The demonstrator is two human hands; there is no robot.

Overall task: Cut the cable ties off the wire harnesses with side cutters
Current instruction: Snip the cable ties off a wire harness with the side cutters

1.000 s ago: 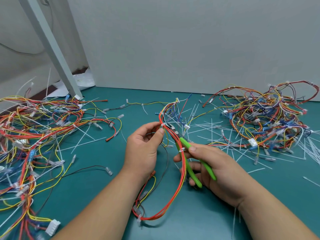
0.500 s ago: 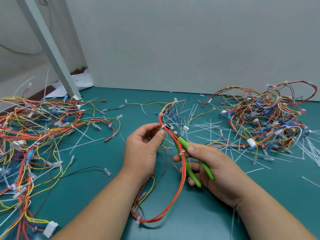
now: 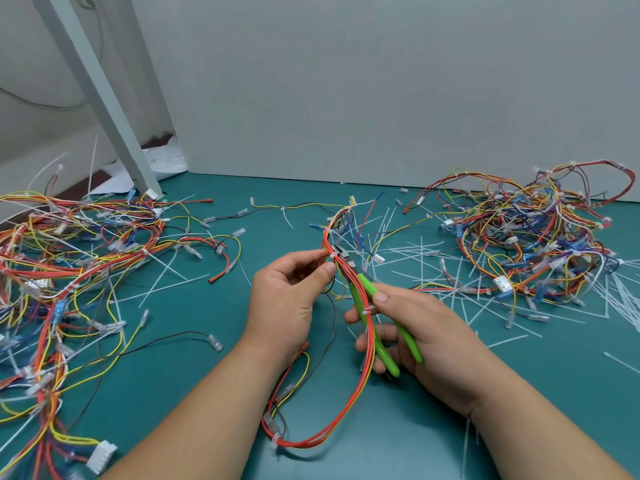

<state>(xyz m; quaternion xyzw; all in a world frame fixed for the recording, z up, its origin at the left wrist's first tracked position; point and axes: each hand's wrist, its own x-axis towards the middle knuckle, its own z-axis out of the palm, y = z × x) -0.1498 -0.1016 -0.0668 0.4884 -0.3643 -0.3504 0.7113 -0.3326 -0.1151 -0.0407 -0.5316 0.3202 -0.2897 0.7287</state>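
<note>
— While the left hand [image 3: 291,299] pinches the red-and-yellow wire harness [image 3: 360,393] between thumb and fingertips, what is the right hand [image 3: 426,341] doing?

— It's curled round the green handles of the side cutters [image 3: 389,363]. Their steel tip sits at a white cable tie [image 3: 333,255] just above the left thumb — whether the blades touch it I can't tell.

— And the rest of that harness?

— It runs down between the two hands, crosses the right hand's fingers and loops onto the teal bench [image 3: 450,445] beside the left forearm. A second tie [image 3: 367,310] sits on it just by the right thumb.

— Beyond the hands?

— A tangled heap of harnesses [image 3: 69,254] lies out past the left hand and another heap [image 3: 536,244] lies beyond the right one — with loose white tie offcuts [image 3: 433,258] strewn on the bench between the right hand and that heap.
</note>
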